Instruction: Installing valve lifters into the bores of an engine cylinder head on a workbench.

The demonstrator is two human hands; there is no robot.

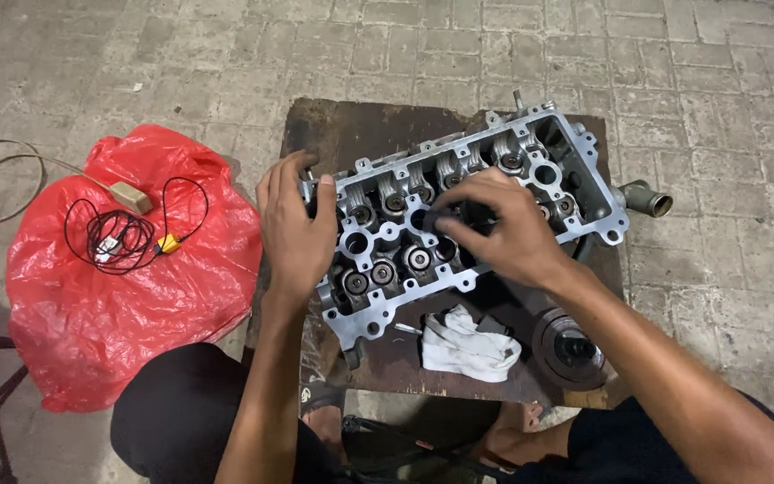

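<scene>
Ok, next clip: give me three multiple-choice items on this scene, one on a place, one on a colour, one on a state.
1. Where does the white rag lie?
A. on the red bag
B. on the board, beside the cylinder head's near edge
C. on the paving

2. What colour is the plastic bag under the coiled wires?
A. red
B. blue
C. black

3. How does the left hand stand?
A. lifted clear of everything
B. gripping the rag
C. resting on the end of the cylinder head

Answers:
1 B: the rag sits on the dark board between the head and the person.
2 A: the bag is plainly red.
3 C: the palm lies on the head's left end, while the right hand works with its fingertips at its middle.
</scene>
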